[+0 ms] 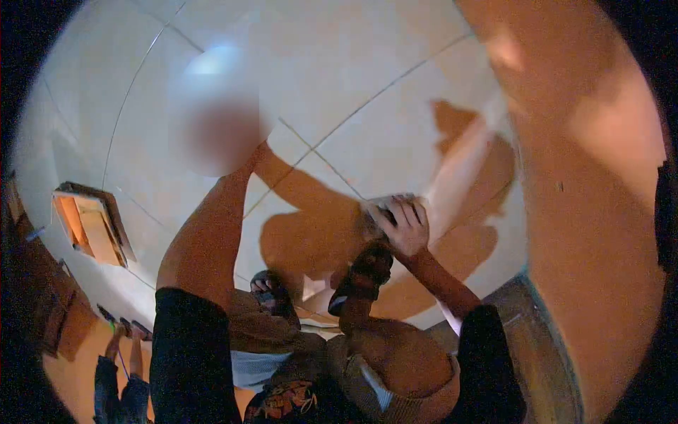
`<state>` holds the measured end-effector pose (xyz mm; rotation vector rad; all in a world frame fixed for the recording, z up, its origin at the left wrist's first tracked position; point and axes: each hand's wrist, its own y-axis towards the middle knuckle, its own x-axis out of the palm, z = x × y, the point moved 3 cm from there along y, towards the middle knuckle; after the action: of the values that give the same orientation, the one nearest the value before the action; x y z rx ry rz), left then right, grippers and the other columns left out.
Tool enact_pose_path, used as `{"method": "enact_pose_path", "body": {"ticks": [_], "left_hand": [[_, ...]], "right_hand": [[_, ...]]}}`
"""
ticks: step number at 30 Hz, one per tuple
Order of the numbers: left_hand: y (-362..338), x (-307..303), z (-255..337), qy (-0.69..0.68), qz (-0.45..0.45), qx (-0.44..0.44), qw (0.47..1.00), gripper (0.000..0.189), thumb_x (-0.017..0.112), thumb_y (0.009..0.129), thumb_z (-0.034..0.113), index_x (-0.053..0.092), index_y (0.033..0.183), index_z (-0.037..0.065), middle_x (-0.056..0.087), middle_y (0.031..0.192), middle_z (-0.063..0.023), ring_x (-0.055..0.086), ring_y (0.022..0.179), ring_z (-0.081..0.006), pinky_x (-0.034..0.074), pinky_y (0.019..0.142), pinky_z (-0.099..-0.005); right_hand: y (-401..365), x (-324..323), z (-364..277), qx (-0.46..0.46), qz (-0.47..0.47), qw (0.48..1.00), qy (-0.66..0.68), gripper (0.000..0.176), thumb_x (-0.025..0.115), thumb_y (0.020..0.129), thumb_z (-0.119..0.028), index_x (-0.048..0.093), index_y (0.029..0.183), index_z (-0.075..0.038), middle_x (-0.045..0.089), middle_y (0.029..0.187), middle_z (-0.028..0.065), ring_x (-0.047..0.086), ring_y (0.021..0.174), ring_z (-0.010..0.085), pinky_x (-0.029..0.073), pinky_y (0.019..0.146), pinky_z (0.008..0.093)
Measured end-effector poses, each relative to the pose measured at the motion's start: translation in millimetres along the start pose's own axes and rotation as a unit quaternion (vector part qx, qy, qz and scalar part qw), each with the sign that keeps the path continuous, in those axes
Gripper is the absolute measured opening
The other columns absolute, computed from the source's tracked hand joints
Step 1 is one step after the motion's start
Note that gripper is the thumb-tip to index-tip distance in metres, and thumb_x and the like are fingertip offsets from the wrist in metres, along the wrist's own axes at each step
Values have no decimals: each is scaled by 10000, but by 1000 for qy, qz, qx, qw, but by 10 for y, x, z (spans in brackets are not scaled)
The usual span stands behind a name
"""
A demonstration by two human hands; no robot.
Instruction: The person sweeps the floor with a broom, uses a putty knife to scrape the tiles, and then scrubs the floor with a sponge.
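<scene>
My left hand (222,138) is out ahead over the pale tiled floor (339,78); a blur covers it, so its fingers and anything in them cannot be made out. A bright whitish spot lies just beyond it. My right hand (406,225) is low by my sandalled foot (371,265), its fingers bent around a dark object that I cannot make out. Light streams from beside that hand across the floor toward the wall. My other foot (265,284) is between my arms.
An orange-brown wall (600,212) rises on the right. At the left stands an open box-like frame (95,222). Another person's legs (123,381) show at the lower left. Dark shadows of arms fall on the tiles. A brownish strip (530,339) runs along the lower right.
</scene>
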<state>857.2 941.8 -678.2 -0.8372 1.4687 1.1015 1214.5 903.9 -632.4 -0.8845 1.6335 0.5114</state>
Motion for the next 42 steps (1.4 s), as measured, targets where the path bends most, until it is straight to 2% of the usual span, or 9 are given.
{"method": "enact_pose_path", "body": {"ticks": [7,15,18,22,26,32,34,38,42], "left_hand": [[-10,58,-45,-14,-38,0,999,350,504,862,412,551,1024,105,492,1056,-152,476,1021,-344,384,818,-543],[3,9,-34,2,-37,-3,999,348,490,867,418,561,1017,112,492,1059,-148,473,997,-333,383,799,-525],[1,-57,10,-7,-36,-2,999,340,494,879,408,567,1021,108,498,1059,-153,478,1006,-331,388,796,-516],[-51,-22,-84,16,-51,-1,999,357,501,881,404,560,1057,99,499,1079,-159,486,1015,-333,394,807,-525],[5,52,-13,-8,-48,0,999,357,500,877,396,553,1059,93,501,1083,-159,495,1006,-335,402,803,-532],[-17,24,-45,0,-62,19,998,333,476,891,401,542,1032,107,485,1065,-155,476,988,-335,396,818,-539],[7,23,-39,-32,-44,12,998,334,470,895,405,538,1034,108,478,1067,-157,470,985,-333,398,822,-537],[0,-12,-14,24,-86,9,996,380,461,901,412,537,1090,91,465,1110,-167,452,1042,-350,384,833,-555],[15,-103,2,-36,-80,-5,996,414,494,874,431,553,1068,70,479,1087,-178,462,1048,-353,394,836,-557]], "right_hand": [[766,-298,-269,-18,-63,997,-27,490,707,714,-182,677,1201,-216,605,1155,66,549,1114,268,375,943,455],[661,-191,-462,123,-4,992,14,452,589,783,-111,647,1210,-246,582,1132,79,562,1100,302,428,950,501],[349,277,-872,64,-15,996,-66,429,582,806,-98,636,1201,-256,574,1138,84,546,1096,309,439,937,492],[978,-275,-745,201,-85,973,-77,409,590,827,-155,614,1229,-227,567,1224,97,553,1153,302,406,1037,500],[639,420,-1038,132,31,973,-187,383,605,812,-150,607,1195,-170,582,1166,133,562,1073,312,455,933,470],[1025,-68,-743,186,-17,981,-60,393,605,831,-143,576,1219,-196,579,973,112,581,915,298,525,740,490],[574,251,-1009,108,58,979,-164,395,588,844,-121,568,1235,-170,578,1033,138,567,995,325,525,757,494],[711,-153,-678,296,-92,951,-9,466,591,843,-150,540,1304,-191,547,1132,165,549,992,348,482,803,493],[346,236,-876,261,-45,961,-80,387,574,864,-161,541,1244,-92,525,1207,235,538,1098,403,431,975,528]]}}
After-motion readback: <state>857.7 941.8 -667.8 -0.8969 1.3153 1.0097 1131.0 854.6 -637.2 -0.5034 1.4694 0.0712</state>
